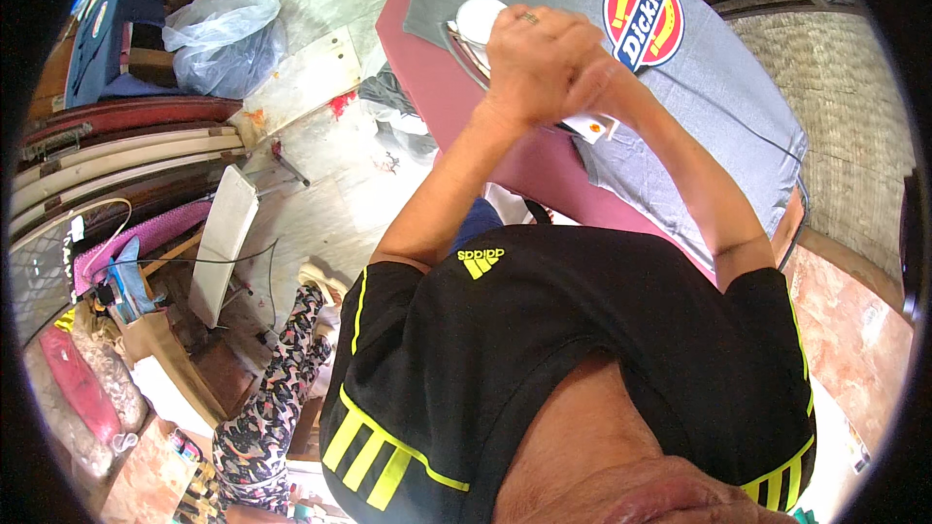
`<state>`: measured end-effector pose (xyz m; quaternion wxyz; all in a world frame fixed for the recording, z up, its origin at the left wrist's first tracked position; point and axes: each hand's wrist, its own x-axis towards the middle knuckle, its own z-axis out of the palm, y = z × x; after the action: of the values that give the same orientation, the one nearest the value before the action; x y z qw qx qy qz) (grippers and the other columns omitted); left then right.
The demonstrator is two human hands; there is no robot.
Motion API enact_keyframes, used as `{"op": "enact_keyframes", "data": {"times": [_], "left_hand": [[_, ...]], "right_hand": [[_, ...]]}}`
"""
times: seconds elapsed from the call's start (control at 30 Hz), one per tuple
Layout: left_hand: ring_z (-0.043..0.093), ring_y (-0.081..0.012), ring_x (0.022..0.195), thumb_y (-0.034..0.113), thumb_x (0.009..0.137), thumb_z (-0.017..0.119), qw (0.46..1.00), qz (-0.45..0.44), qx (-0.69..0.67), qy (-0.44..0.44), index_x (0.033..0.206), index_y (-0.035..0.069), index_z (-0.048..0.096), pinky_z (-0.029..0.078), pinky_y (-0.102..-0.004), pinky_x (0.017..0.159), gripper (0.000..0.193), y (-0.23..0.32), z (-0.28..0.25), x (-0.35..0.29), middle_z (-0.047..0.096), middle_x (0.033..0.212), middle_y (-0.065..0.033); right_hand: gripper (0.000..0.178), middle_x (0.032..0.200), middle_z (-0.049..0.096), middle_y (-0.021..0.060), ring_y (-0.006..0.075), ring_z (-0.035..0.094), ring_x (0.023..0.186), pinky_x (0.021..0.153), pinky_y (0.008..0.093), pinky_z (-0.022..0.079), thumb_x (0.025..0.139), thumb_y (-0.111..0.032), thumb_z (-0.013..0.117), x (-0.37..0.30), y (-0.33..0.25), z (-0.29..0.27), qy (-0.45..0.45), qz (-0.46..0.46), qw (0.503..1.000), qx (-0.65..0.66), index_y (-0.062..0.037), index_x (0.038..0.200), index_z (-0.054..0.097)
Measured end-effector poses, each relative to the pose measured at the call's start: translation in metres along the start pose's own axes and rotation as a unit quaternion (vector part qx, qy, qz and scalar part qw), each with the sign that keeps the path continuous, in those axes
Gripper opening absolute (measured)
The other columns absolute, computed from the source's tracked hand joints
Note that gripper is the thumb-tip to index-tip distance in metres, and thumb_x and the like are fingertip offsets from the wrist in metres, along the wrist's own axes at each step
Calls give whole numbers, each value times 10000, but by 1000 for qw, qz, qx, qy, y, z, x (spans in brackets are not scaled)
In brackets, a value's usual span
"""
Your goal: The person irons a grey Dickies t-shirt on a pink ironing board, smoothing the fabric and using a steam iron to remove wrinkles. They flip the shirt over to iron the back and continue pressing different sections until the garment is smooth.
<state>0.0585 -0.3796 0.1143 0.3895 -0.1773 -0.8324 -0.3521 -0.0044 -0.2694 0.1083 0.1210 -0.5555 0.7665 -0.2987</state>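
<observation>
A grey T-shirt (718, 126) with a round red, yellow and blue print is spread over a mauve-covered ironing board (427, 78). On the board, beneath my two hands, is what looks like a clothes iron; a white rounded part (479, 19) and a white end with an orange dot (592, 128) show on either side. My left hand (539, 49), with a ring on one finger, is closed over its top. Against it presses my right hand (592, 87), also closed; its fingertips are partly hidden. The handle itself is covered by both hands.
A dark cord (738, 121) runs across the shirt to the board's right edge. Left on the floor sit a clear plastic bag (228, 39), stacked boards (136, 150) and a white panel (223, 243). Another person's patterned trouser leg (267, 417) is at lower left.
</observation>
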Motion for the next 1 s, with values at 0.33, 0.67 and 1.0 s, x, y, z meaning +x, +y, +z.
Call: {"op": "enact_keyframes", "data": {"times": [0.33, 0.67, 1.0], "left_hand": [[660, -359, 870, 243, 881, 580, 1000, 13, -7, -14, 887, 38, 706, 479, -443, 824, 241, -70, -50, 31, 699, 880, -167], [677, -356, 755, 188, 832, 626, 995, 22, -102, 11, 801, 28, 697, 511, -444, 727, 177, 22, 4, 16, 703, 793, -167], [703, -265, 795, 256, 817, 649, 989, 88, -122, -1, 811, 130, 732, 503, -411, 728, 151, 135, 85, -33, 738, 859, -40]], "right_hand": [[272, 1178, 653, 120, 239, 587, 1149, 999, 358, 462, 881, -133, 656, 93, 52, 18, 59, -94, 993, -35, -52, 1141, 655], [264, 1153, 658, 126, 250, 595, 1134, 998, 365, 462, 869, -147, 668, -31, 7, -20, -1, 56, 998, -11, -55, 1116, 663], [263, 1131, 661, 135, 259, 602, 1125, 998, 370, 461, 859, -162, 680, -212, -22, -4, 4, 106, 994, -37, -55, 1099, 668]]}}
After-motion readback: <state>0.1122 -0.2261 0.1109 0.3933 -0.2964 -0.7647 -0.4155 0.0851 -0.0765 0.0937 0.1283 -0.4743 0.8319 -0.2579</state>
